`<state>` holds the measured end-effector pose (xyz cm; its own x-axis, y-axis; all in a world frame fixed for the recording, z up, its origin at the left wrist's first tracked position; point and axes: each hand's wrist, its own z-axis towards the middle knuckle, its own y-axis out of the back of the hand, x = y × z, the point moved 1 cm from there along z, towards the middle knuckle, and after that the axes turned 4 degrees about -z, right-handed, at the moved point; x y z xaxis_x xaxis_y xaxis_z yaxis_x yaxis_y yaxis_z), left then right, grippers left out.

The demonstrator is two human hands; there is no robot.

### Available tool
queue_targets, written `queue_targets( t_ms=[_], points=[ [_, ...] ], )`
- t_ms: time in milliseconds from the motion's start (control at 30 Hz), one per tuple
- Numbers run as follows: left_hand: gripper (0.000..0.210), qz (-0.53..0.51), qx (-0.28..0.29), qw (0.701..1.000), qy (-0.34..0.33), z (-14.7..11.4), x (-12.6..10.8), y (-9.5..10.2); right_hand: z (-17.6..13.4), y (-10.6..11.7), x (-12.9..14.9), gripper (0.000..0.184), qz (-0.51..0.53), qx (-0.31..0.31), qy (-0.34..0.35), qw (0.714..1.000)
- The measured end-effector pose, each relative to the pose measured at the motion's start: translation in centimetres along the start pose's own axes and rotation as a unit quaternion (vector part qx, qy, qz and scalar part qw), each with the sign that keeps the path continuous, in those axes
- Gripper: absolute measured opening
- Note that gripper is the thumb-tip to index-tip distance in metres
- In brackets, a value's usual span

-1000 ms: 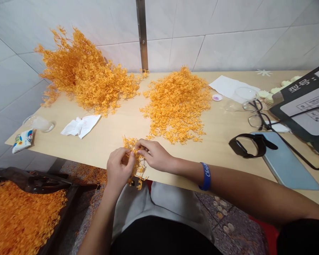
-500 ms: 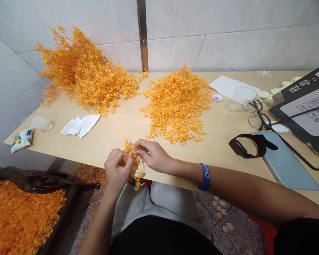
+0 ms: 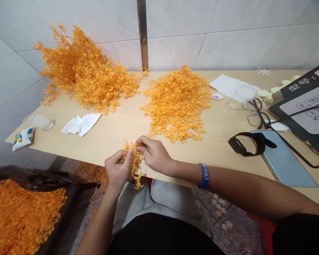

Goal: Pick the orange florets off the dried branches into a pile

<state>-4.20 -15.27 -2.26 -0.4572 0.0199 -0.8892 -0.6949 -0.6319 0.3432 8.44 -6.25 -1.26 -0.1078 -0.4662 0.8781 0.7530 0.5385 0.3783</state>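
Note:
Between my hands, at the table's front edge, is a small orange plastic flower sprig (image 3: 136,163), its lower end hanging over the edge. My left hand (image 3: 119,166) pinches it from the left with thumb and fingers. From the right, my right hand (image 3: 154,156) has its fingertips closed on the same sprig; what exactly lies between them is too small to make out. Just beyond my hands lies a flat heap of orange sprigs (image 3: 178,102). A taller bushy pile of longer orange stems (image 3: 90,74) leans at the wall, back left.
On the left are a crumpled tissue (image 3: 81,124), a clear plastic cup (image 3: 41,121) and a small packet (image 3: 23,139). A watch (image 3: 246,145), phone (image 3: 289,163), eyeglasses (image 3: 255,118) and dark box (image 3: 305,102) occupy the right. More orange pieces (image 3: 23,212) fill a container below left.
My right hand has shifted very slightly, its fingertips still at the sprig. My left hand keeps its pinch. The piles look the same; the view has tilted a little.

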Motion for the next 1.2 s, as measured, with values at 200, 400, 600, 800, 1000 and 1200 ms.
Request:
queue_targets(
  t_ms=[200, 400, 600, 800, 1000, 1200],
  points=[
    [0.035, -0.035, -0.013, 0.999, -0.035, 0.1, 0.0, 0.8, -0.5, -0.3, 0.9, 0.008, 0.060, -0.002, 0.029, 0.998],
    [0.040, -0.078, -0.049, 0.996, -0.021, 0.5, 0.2, 1.1, -1.0, -0.4, 0.6, 0.011, 0.015, 0.016, 0.102, 0.995],
    [0.050, -0.196, -0.208, 0.955, 0.081, 2.6, 1.3, 1.6, -2.3, -0.2, 0.0, 0.021, -0.019, 0.054, 0.242, 0.969],
    [0.045, -0.190, -0.212, 0.958, 0.048, 3.4, 1.0, 0.9, -0.6, 0.5, -0.9, 0.016, -0.060, -0.032, 0.095, 0.993],
    [0.035, -0.165, -0.188, 0.967, 0.044, 3.3, 0.9, 0.9, 1.3, 1.9, -2.4, 0.031, -0.073, -0.107, 0.017, 0.991],
    [0.030, -0.155, -0.185, 0.969, 0.047, 3.1, 1.0, 1.0, 1.4, 2.0, -3.2, 0.056, -0.065, -0.130, 0.019, 0.989]
  ],
)
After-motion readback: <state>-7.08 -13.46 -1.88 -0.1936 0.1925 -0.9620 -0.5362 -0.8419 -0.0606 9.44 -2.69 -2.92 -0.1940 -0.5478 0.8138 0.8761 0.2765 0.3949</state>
